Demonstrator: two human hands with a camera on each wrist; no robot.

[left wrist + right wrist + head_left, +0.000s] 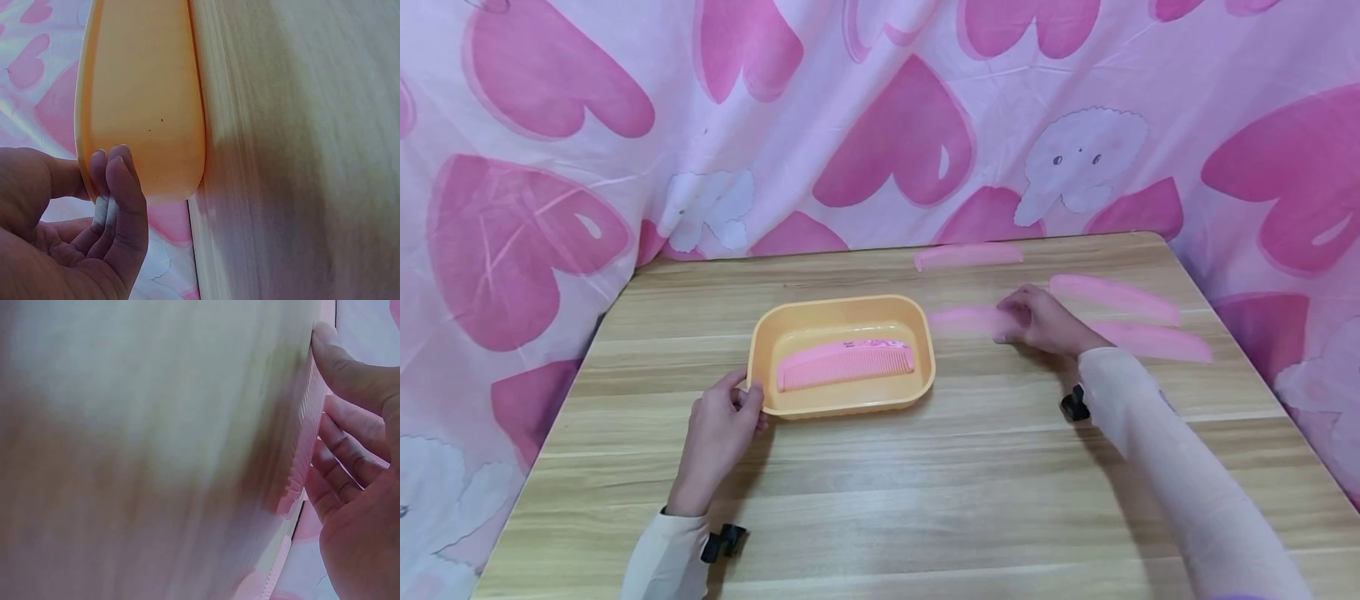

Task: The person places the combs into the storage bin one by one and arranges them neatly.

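Note:
A yellow plastic tray (842, 410) stands left of the table's middle, with a pink comb (846, 364) lying inside. My left hand (718, 437) holds the tray's near left corner, thumb at the rim and fingers against the outer wall; the left wrist view shows these fingers (125, 206) curled there. To the right of the tray, my right hand (1041, 321) pinches the right end of another pink comb (966, 320). In the right wrist view this comb (303, 440) runs between the thumb and the fingers, its teeth facing the camera.
Two pink combs, one upper (1112, 298) and one lower (1165, 342), lie right of my right hand. Another comb (970, 256) rests near the table's back edge. A heart-patterned pink curtain (895, 133) hangs behind the wooden table (925, 500).

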